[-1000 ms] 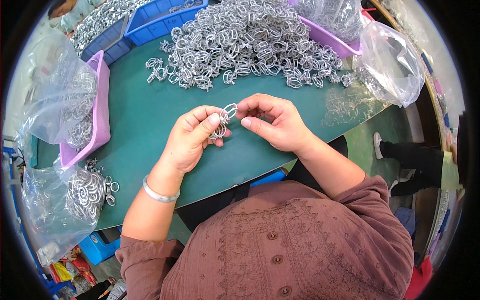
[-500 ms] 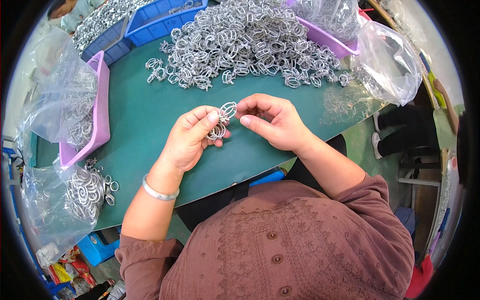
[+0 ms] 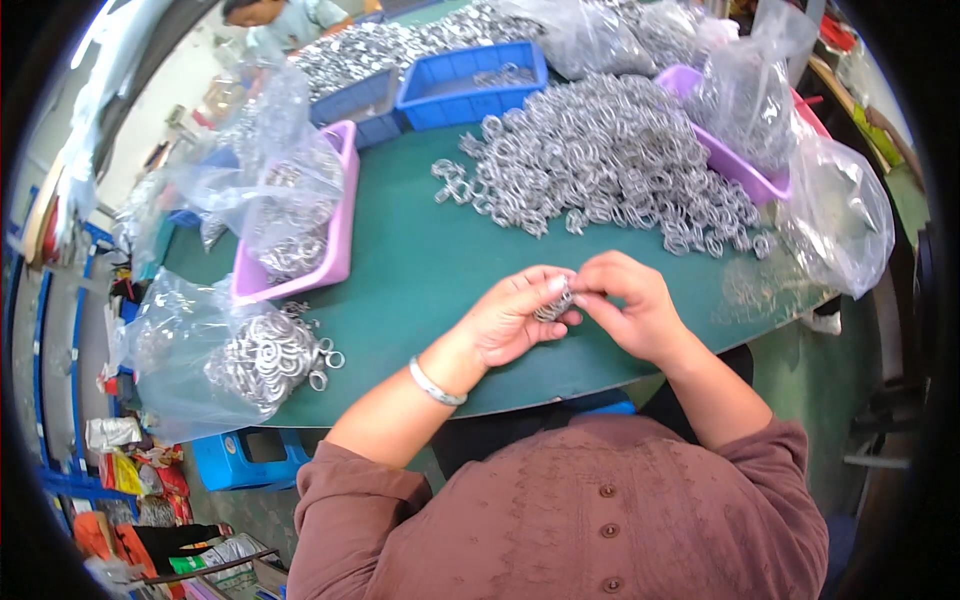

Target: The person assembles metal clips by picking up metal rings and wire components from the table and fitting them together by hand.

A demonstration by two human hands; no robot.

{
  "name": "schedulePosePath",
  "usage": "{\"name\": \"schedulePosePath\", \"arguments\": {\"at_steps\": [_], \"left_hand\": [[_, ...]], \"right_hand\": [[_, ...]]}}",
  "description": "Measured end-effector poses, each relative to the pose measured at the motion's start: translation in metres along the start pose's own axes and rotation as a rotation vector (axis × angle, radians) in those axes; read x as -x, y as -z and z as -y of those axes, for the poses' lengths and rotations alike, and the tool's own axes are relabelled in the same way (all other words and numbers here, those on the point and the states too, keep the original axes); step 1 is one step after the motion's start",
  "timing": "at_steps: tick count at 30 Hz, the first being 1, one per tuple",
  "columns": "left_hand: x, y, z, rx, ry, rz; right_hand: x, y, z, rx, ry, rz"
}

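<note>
A small silver openwork metal piece (image 3: 552,308) is pinched between the thumb and fingers of my left hand (image 3: 505,315), above the green table. My right hand (image 3: 638,308) is closed at the piece's upper right side, thumb and forefinger pressed together on it. Fingers hide much of the piece, so its full shape does not show. Beyond my hands lies a large heap of similar silver metal pieces (image 3: 610,160), a few of them loose along its near edge.
Left on the green table (image 3: 420,250) stand a pink basket (image 3: 343,225) and a plastic bag of silver rings (image 3: 262,355). Behind are a blue bin (image 3: 470,105) and a grey-blue bin (image 3: 365,110). A purple basket (image 3: 745,175) and clear bag (image 3: 840,215) flank the heap. Another person (image 3: 285,22) sits far left.
The view has swung left, so the table and both hands appear farther right and lower. My right fingers, apart from the metal piece before, now close on it.
</note>
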State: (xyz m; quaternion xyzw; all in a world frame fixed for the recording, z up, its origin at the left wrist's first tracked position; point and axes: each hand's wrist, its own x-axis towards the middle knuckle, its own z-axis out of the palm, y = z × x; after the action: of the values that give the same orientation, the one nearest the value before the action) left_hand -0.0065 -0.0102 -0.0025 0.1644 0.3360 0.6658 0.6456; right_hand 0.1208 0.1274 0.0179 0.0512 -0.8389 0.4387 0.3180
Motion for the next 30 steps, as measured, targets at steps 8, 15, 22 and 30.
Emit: {"name": "schedulePosePath", "arguments": {"at_steps": [8, 15, 22, 30], "left_hand": [[0.039, -0.040, -0.044, -0.254, -0.262, -0.180], [0.087, -0.085, -0.188, -1.255, -1.315, -0.704], [0.133, -0.021, -0.270, -2.123, -0.532, -1.327], [0.127, -0.015, -0.278, -2.155, -0.253, -1.251]], "right_hand": [[0.011, 0.010, -0.008, -0.063, -0.106, -0.016], [0.029, 0.017, -0.023, -0.072, -0.163, -0.103], [0.026, 0.013, -0.028, -0.096, -0.131, -0.033], [0.030, 0.016, -0.029, -0.057, -0.153, -0.022]]}}
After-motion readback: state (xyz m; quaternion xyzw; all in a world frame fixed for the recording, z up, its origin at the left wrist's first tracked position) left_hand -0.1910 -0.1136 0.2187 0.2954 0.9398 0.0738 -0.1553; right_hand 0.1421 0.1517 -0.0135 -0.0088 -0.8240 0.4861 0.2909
